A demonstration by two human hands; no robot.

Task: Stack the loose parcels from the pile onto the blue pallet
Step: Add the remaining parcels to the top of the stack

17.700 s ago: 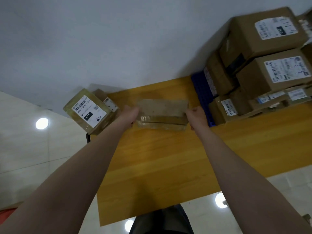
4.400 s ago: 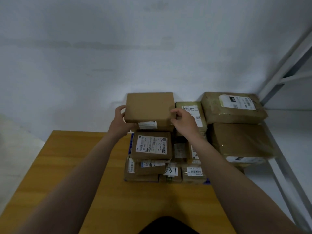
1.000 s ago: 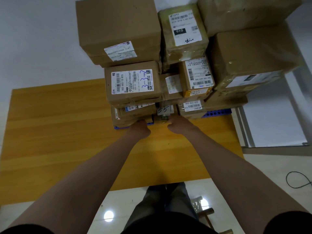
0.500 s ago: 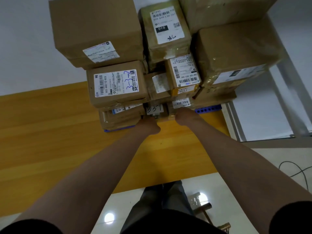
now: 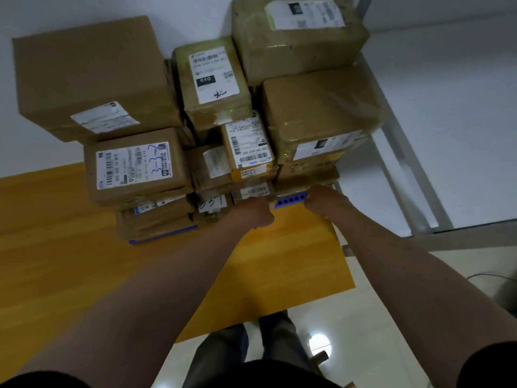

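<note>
Position: the blue pallet (image 5: 291, 200) lies on the yellow wooden surface (image 5: 56, 247) at its far right corner, against the white wall (image 5: 70, 12). Only two strips of its near edge show, one with a row of holes between the two hands and one lower left under the stack.

Load: the parcels are stacked several layers high on the pallet.
- A large plain carton (image 5: 86, 71) tops the left side.
- The parcel marked "3-3-2" (image 5: 134, 166) sits in front of it, one level down.
- The parcel labelled "010" (image 5: 212, 82) tops the middle.
- A barcode-labelled parcel (image 5: 249, 147) sits in front of and below it.
- A film-wrapped parcel (image 5: 321, 113) holds the right side, with another taped parcel (image 5: 296, 35) behind it.
- A small parcel with handwritten digits (image 5: 214, 204) sits low at the front, just left of the left grip.

Grips: the left grip (image 5: 256, 212) and the right grip (image 5: 326, 201) are both at the pallet's near edge, towards its right end. The holed blue strip lies directly between them. Each grip shows only its back; the fingers are hidden against the pallet and the lowest parcels, so I cannot tell whether either is clasping the edge or merely pressing on it. No parcel is carried in either grip.

Surroundings: a grey metal frame (image 5: 405, 169) stands just beyond the right edge of the surface, over glossy floor tiles (image 5: 377, 317).
</note>
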